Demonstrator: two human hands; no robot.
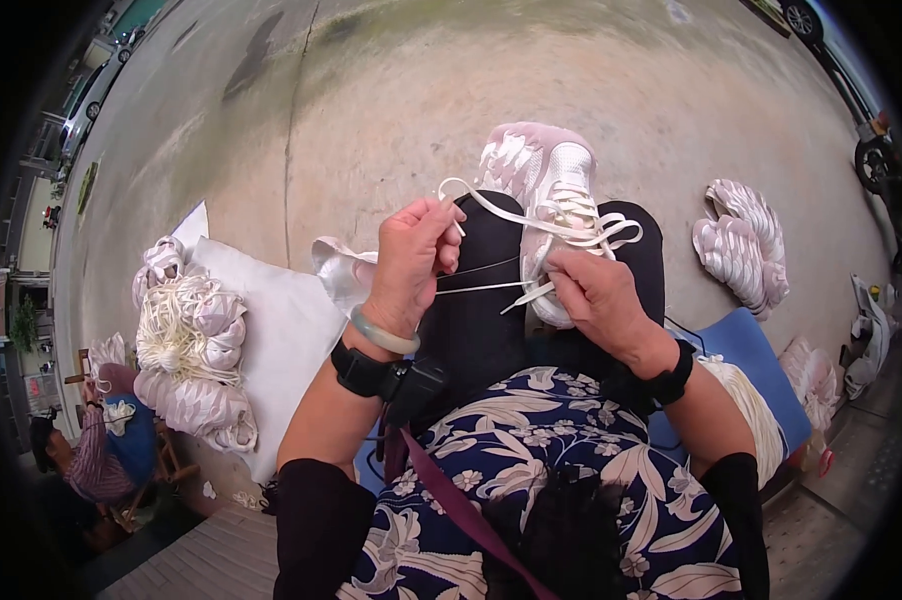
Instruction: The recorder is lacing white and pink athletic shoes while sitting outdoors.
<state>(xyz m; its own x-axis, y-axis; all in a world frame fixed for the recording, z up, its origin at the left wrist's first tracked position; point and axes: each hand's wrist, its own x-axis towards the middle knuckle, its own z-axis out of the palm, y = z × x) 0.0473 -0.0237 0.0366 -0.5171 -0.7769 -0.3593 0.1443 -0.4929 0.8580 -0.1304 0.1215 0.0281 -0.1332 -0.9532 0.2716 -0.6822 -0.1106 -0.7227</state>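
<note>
Left of centre, the left hand point(416, 250) pinches a white lace point(503, 212), best kept flat and lightly taut, while the central pink-and-white shoe point(571, 165) wants steadying by the right hand point(599, 298), also pinching lace.

Pink-white sneaker point(537, 245), white laces point(576, 212), navy cream-flowered garment point(521, 425), black trousers point(479, 325)

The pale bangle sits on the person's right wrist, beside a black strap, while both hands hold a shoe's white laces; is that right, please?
Not quite: the head view shows the pale bangle on the left wrist, not the right, beside a black strap. The left hand and right hand do hold the shoe's white laces.
</note>
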